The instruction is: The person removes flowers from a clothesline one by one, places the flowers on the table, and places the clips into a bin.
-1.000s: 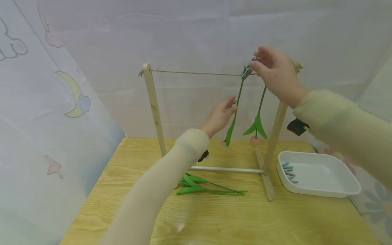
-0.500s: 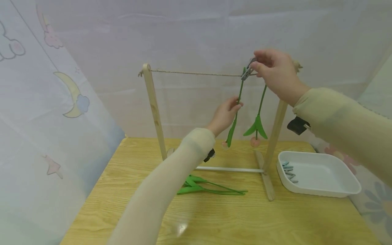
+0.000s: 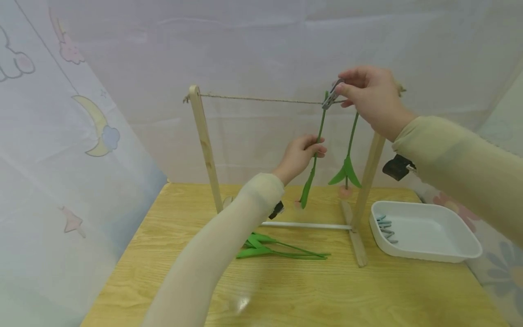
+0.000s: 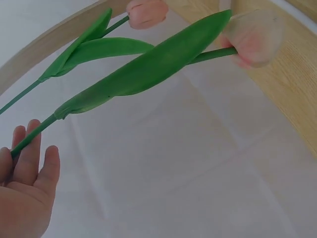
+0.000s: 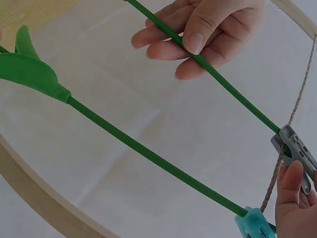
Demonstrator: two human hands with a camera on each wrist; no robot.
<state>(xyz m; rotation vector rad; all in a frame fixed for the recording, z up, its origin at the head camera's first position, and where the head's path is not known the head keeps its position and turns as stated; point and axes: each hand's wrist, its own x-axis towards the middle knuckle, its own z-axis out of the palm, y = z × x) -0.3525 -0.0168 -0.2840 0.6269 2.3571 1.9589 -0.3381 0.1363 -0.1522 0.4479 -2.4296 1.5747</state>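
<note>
My left hand (image 3: 300, 154) pinches the green stem of a hanging artificial tulip (image 3: 309, 184). In the right wrist view its thumb presses the stem against the fingers. My right hand (image 3: 372, 97) holds a grey clothespin (image 3: 330, 96) at the twine line (image 3: 261, 99), where the stem's top end sits. That tulip hangs with its pale pink bloom (image 4: 255, 39) downward. Beside it a second tulip (image 3: 347, 172) hangs from the line by a teal clothespin (image 5: 255, 224), which the right hand hides in the head view.
The twine runs between the posts (image 3: 206, 145) of a wooden rack with a white lower bar (image 3: 306, 225). Several tulips (image 3: 261, 247) lie on the wooden table (image 3: 318, 295), partly behind the left sleeve. A white tray (image 3: 433, 256) at right holds several clothespins (image 3: 385, 229).
My left hand, earlier beside the stem with looser fingers, has moved right and now pinches it. The grey clothespin, line and both hanging tulips have dipped slightly. My right hand stays at the clothespin.
</note>
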